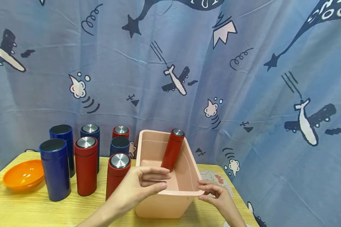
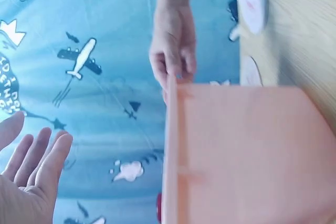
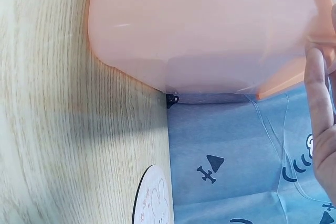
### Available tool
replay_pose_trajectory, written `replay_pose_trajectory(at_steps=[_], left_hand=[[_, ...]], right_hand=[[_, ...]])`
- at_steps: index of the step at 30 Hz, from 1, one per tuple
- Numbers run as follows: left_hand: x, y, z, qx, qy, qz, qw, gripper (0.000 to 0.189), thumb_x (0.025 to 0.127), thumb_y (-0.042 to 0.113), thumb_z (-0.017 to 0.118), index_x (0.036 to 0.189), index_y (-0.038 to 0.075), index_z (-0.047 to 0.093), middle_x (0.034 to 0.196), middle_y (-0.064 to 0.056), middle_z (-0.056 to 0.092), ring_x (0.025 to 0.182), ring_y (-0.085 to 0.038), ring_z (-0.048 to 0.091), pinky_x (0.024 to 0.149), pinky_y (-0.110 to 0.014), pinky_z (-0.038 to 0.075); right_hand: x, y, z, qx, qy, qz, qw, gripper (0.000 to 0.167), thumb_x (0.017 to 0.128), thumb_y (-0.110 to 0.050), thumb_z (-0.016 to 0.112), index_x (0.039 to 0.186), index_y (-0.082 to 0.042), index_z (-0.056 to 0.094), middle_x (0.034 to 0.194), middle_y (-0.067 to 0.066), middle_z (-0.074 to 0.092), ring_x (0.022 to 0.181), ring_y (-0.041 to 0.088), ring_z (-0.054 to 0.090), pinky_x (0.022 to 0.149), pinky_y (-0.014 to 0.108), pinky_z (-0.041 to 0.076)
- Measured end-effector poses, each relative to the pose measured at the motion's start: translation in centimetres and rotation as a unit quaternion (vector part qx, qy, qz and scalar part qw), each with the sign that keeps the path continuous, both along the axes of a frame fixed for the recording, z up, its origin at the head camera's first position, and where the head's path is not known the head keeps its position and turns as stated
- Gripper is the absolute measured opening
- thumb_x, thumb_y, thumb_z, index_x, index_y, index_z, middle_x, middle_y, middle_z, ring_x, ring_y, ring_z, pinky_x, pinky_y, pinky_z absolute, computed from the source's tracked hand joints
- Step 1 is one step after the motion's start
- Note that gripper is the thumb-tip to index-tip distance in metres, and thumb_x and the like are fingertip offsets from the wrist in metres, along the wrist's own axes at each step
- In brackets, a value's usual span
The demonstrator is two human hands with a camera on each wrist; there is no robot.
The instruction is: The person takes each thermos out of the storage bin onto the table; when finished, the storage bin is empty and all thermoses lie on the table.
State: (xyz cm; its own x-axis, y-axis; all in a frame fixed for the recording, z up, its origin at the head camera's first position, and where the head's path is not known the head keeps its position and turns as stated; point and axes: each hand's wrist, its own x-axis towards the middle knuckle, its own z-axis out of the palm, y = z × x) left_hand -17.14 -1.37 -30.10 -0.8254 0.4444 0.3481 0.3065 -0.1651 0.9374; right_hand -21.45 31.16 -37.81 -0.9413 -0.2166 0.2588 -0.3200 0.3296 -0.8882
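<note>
A pale pink plastic bin (image 1: 162, 206) stands on the wooden table, and a red thermos (image 1: 174, 150) with a silver-topped lid leans inside it. My left hand (image 1: 137, 186) is over the bin's near rim, holding nothing; the left wrist view shows its fingers (image 2: 50, 166) apart and relaxed. With my right hand (image 1: 217, 197) I grip the bin's near right corner, thumb below the rim and fingers over it. In the right wrist view, the fingers (image 3: 316, 85) lie against the rim. Just left of the bin, another red thermos (image 1: 117, 173) stands partly behind my left hand.
Several red and blue thermoses stand upright left of the bin, among them a blue one (image 1: 55, 173) and a red one (image 1: 86, 170). An orange bowl (image 1: 24, 175) sits at the far left. Round rabbit-print coasters (image 3: 153, 198) lie to the right. A patterned blue curtain (image 1: 170, 104) hangs behind.
</note>
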Motion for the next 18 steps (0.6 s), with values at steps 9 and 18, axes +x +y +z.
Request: replay_pose_trajectory(at_steps=[9, 18], left_hand=[[-3.5, 5.9, 2.3, 0.055, -0.03, 0.002, 0.998, 0.031, 0.089, 0.008, 0.068, 0.119, -0.002, 0.064, 0.114, -0.015, 0.067, 0.103, -0.024, 0.066, 0.081, -0.035, 0.056], [-6.5, 9.9, 4.5, 0.049, -0.005, 0.062, 0.9968, 0.027, 0.084, 0.007, 0.073, 0.111, 0.005, 0.07, 0.106, -0.011, 0.071, 0.093, -0.017, 0.069, 0.077, -0.035, 0.057]], right_hand=[[0.0, -0.1, 0.0, 0.002, 0.009, -0.001, 1.0, 0.028, 0.082, -0.002, 0.072, 0.107, 0.009, 0.066, 0.116, -0.013, 0.065, 0.099, 0.005, 0.061, 0.077, 0.023, 0.053], [-0.3, -0.1, -0.1, -0.007, 0.018, 0.014, 0.9997, 0.025, 0.083, 0.0, 0.07, 0.105, 0.01, 0.066, 0.116, -0.014, 0.064, 0.099, 0.006, 0.062, 0.075, 0.023, 0.053]])
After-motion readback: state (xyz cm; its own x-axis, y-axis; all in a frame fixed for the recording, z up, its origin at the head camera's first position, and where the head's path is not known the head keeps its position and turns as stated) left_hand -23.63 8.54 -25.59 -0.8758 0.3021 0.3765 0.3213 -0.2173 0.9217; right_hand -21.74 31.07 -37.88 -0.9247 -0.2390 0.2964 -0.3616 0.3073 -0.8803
